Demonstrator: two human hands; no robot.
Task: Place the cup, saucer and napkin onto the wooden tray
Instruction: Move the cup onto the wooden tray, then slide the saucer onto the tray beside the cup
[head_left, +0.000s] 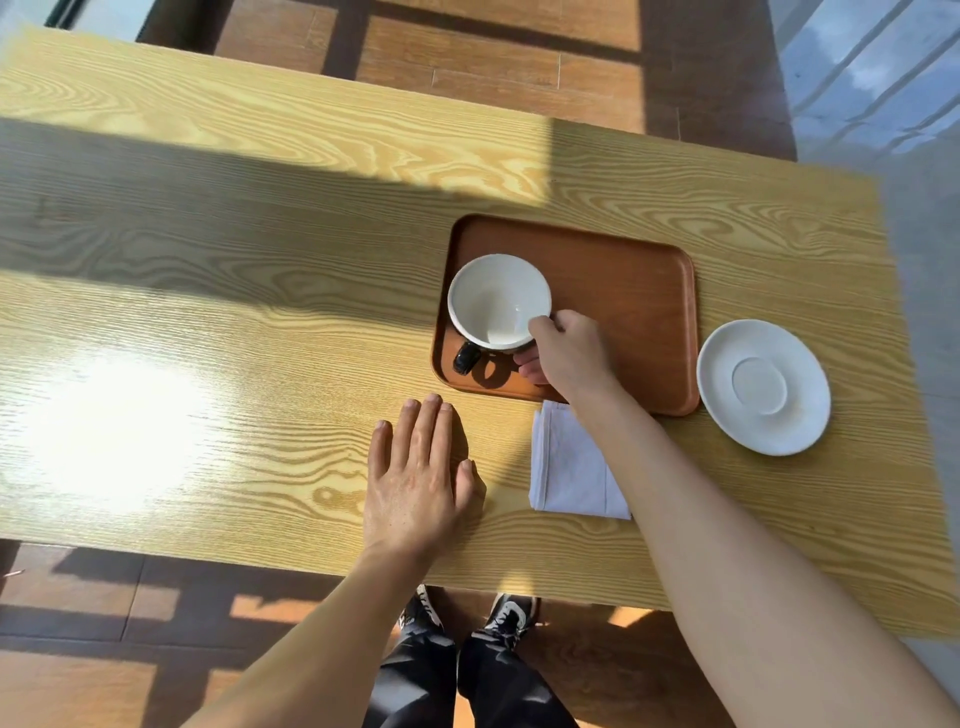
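White round ceramic cup (497, 301) sits on the brown wooden tray (631, 291), right hand (569, 351) pinching its rim; left hand (421, 470) lies spread flat; white saucer (762, 387) and folded napkin (569, 465) remain on the worktop (208, 260).

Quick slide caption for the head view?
Right hand grips cup over wooden tray; saucer, napkin wait.

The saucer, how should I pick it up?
Pinch the saucer by its thin rim, coming from its near right edge, since the tray sits tight against its left. It lies flat on the table, so slide fingertips under the upturned lip.
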